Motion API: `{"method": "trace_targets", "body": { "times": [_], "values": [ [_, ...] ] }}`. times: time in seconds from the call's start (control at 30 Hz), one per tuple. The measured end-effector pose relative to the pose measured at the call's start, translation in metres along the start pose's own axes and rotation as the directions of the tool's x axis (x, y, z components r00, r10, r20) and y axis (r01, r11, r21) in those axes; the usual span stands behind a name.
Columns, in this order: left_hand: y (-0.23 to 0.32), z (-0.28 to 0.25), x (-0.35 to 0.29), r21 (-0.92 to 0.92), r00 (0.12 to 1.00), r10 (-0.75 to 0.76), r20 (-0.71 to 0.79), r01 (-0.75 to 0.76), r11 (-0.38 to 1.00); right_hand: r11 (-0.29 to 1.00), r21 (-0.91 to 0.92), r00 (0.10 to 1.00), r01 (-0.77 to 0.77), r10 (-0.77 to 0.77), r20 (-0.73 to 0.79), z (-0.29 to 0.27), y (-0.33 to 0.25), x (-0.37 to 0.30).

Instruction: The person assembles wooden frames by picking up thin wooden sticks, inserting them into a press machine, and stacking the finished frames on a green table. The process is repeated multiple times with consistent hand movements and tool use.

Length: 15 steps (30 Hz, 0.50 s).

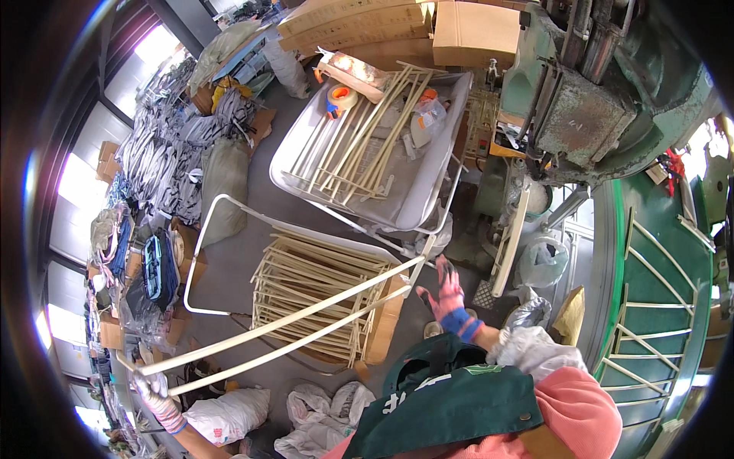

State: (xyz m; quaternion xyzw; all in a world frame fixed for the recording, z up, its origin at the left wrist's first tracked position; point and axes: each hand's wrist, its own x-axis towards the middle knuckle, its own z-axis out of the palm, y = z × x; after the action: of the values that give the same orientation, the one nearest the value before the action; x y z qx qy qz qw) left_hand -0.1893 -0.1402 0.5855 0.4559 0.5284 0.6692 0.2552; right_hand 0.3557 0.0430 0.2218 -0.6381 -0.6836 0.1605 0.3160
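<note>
A cream metal tube frame [287,317] with two long parallel bars slants across the lower left. My left hand [155,389], in a light glove, grips its near-left end. My right hand [446,297], in a pink glove with dark fingertips, is beside the frame's far-right end, fingers spread; it does not appear to hold anything. Beneath the frame, a pile of similar cream frames [313,279] lies stacked, with cardboard [387,325] along its right side. A bent white tube [189,268] loops around the pile's left side.
Beyond the pile, a white-rimmed tub [287,157] holds more cream bars and a tape roll [344,96]. A green machine [581,115] stands at the upper right. Several cream bars lie on the green table [650,203]. Sacks [229,413] and grey fabric heaps [157,172] line the left.
</note>
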Motion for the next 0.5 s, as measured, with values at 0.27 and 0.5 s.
{"method": "trace_targets", "body": {
  "times": [0.27, 0.5],
  "values": [
    [-0.137, -0.010, -0.033, 0.499, 0.777, -0.308, -0.549, 0.600, 0.625, -0.063, 0.851, 0.848, -0.521, -0.156, 0.507, -0.128, -0.018, 0.019],
    [-0.203, 0.329, -0.099, 0.216, 0.882, -0.158, 0.444, 0.066, 0.974, 0.092, 0.699, 0.668, -0.709, -0.229, 0.708, -0.229, -0.093, -0.023]
  ]
}}
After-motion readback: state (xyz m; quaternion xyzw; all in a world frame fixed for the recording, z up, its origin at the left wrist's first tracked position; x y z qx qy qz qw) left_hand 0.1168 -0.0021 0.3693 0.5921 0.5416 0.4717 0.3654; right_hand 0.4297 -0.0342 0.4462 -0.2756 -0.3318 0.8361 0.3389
